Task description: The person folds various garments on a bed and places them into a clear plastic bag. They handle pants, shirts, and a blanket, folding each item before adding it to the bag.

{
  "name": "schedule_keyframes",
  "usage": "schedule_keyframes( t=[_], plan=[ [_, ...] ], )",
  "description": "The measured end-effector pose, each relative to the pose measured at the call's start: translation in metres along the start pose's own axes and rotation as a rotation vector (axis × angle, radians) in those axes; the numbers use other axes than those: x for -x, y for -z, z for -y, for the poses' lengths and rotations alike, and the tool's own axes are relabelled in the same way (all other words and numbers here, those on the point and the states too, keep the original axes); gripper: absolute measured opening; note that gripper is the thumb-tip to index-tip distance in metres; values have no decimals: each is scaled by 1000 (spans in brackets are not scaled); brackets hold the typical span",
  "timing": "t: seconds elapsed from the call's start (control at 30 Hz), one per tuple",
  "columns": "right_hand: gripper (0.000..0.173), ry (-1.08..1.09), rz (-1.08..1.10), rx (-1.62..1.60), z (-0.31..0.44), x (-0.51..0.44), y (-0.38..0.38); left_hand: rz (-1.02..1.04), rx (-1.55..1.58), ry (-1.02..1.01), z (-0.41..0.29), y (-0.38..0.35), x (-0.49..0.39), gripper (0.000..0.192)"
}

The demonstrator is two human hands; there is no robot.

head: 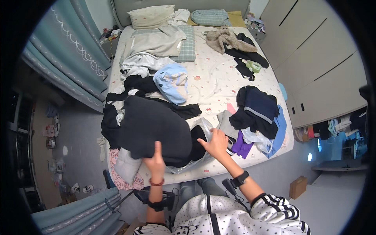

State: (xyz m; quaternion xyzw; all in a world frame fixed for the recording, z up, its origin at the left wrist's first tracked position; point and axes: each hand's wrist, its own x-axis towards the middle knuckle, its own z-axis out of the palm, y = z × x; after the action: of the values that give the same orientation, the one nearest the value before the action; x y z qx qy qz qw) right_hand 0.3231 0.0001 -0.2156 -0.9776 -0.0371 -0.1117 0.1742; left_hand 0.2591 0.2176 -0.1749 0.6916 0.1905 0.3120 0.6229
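A large folded black garment (155, 126) lies at the front left of the bed. My left hand (154, 164) grips its near edge, thumb on top and the other fingers hidden beneath. Under the garment's right side spreads a clear plastic bag (192, 169) with black cloth (198, 142) inside its opening. My right hand (216, 144) is at the bag's right rim, fingers curled over the plastic and thumb pointing left towards the black cloth.
To the right are stacked dark clothes (258, 108), a purple cloth (242, 145) and a crumpled plastic bag (258, 139). A blue hooded item (171, 82) and more black clothes (138, 85) lie behind the garment. A grey cushion (127, 166) sits at the bed's front left corner.
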Motion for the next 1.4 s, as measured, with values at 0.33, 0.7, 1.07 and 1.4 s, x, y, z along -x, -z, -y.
schedule_keyframes(
  t=[0.33, 0.7, 1.07, 1.4],
  plan=[
    [45, -503, 776, -1141, -53, -29, 0, 512, -296, -401, 109, -39, 77, 55],
    [45, -357, 899, -1146, -48, -24, -3, 1063, -361, 479, 147, -53, 84, 65],
    [23, -633, 812, -1173, -56, -27, 7, 732, 452, 1224, 237, -89, 79, 66],
    [23, -621, 761, -1333, -60, -44, 3, 379, 96, 866, 273, -100, 124, 51]
  ],
)
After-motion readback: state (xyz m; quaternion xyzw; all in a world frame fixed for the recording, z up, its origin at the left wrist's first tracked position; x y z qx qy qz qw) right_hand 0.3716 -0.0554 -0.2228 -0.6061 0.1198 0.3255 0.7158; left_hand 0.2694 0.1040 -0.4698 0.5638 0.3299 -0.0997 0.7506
